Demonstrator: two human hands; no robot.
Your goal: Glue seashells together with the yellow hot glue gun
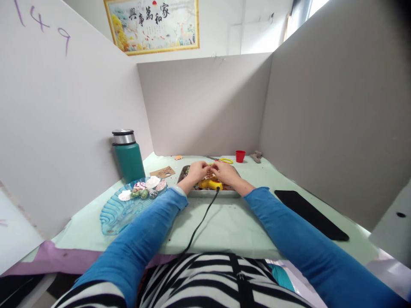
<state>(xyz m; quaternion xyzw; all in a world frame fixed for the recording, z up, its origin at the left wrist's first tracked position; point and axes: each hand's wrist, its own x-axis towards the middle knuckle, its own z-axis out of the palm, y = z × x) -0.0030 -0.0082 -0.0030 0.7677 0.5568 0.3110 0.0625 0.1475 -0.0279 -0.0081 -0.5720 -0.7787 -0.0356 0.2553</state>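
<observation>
My left hand and my right hand meet over a metal tray at the middle of the table. Both have their fingers curled and pinched together on a small piece between them, too small to name. Under the hands in the tray lies a yellow tool with a black cord running back toward me. Small bits lie in the tray, mostly hidden by my hands.
A blue shell-shaped glass dish with several shells stands at the left. Behind it are a green flask and a brown card. A red cup, yellow-handled scissors and a black pad lie to the right. Grey partitions enclose the table.
</observation>
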